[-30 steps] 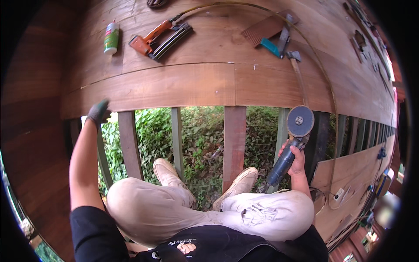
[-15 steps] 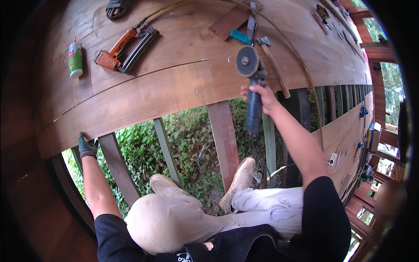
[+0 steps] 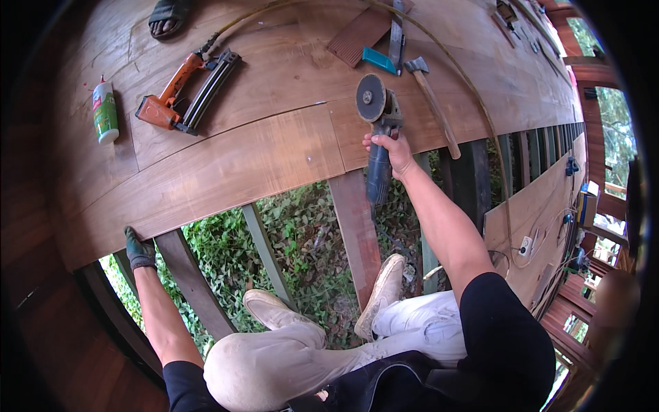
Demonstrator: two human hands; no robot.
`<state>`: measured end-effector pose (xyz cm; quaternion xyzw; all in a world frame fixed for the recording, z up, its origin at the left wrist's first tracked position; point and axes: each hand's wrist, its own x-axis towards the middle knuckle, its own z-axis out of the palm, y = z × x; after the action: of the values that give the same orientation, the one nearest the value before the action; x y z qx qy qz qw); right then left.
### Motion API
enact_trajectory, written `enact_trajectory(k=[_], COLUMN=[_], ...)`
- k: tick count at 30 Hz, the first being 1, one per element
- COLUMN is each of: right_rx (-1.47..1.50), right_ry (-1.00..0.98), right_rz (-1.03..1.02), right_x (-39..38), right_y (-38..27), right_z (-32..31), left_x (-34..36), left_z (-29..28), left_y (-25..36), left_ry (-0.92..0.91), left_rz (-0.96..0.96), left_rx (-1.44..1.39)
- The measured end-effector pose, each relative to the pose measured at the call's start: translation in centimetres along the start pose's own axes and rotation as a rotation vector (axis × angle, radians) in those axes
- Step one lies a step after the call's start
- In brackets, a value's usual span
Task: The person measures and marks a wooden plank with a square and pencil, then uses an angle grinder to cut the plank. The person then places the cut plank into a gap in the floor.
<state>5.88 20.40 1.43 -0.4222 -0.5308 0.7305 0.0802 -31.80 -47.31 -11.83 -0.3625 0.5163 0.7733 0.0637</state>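
An angle grinder (image 3: 378, 168) is held by its body in my bare right hand (image 3: 392, 152), its round disc pointing away from me above the floorboards and its lower end over the gap. My left hand (image 3: 140, 249), in a dark green glove, grips the front edge of the nearest floorboard (image 3: 226, 172) at its left end; some of its fingers are hidden. Behind that board lies an orange nail gun (image 3: 180, 96) with a hose attached. A hammer (image 3: 434, 106) with a wooden handle rests right of the grinder.
Open joists (image 3: 264, 254) span the gap over leafy ground, where my shoes are. A green and white glue bottle (image 3: 105, 113) lies far left. A teal-handled tool (image 3: 379, 60) lies by a grooved board (image 3: 364, 34). A yellowish hose (image 3: 461, 69) crosses rightward. Another person's sandalled foot (image 3: 167, 20) stands behind.
The grinder in my right hand has shifted slightly left relative to the boards and hammer. My left hand stays at the board's edge. The whole view has tilted a little.
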Motion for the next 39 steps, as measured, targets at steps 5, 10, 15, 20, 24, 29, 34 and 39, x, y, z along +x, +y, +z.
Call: enact_trajectory(k=[5, 10, 15, 20, 24, 29, 34, 39], right_rx=[0.013, 0.048, 0.0, 0.103, 0.14, 0.105, 0.15, 0.105], right_ry=[0.035, 0.018, 0.003, 0.017, 0.017, 0.023, 0.018, -0.039], right_rz=[-0.024, -0.03, 0.019, -0.003, -0.018, -0.064, -0.056, -0.061], right_x=[0.0, 0.0, 0.0, 0.2, 0.0, -0.1, 0.2, 0.5], right_y=[0.2, 0.4, 0.1, 0.2, 0.3, 0.4, 0.8, 1.4], right_z=[0.3, 0.2, -0.1, -0.1, 0.1, 0.3, 0.1, -0.3], left_x=[-0.4, -1.7, -8.9, -21.4, -26.8, -26.2, -24.8, -25.2], left_z=[1.2, 1.5, 6.0, 15.4, 21.1, 22.8, 21.8, 21.6], left_y=[-0.1, 0.8, 2.8, -3.7, -8.4, -8.9, -8.9, -8.2], left_ry=[0.016, -0.019, 0.333, -0.769, -0.916, -0.921, -0.971, -0.986], left_rz=[-0.01, -0.104, 0.165, 1.011, 0.938, 1.023, 1.1, 1.09], left_rx=[0.039, 0.117, 1.021, 1.686, 2.249, 2.242, 2.181, 2.128])
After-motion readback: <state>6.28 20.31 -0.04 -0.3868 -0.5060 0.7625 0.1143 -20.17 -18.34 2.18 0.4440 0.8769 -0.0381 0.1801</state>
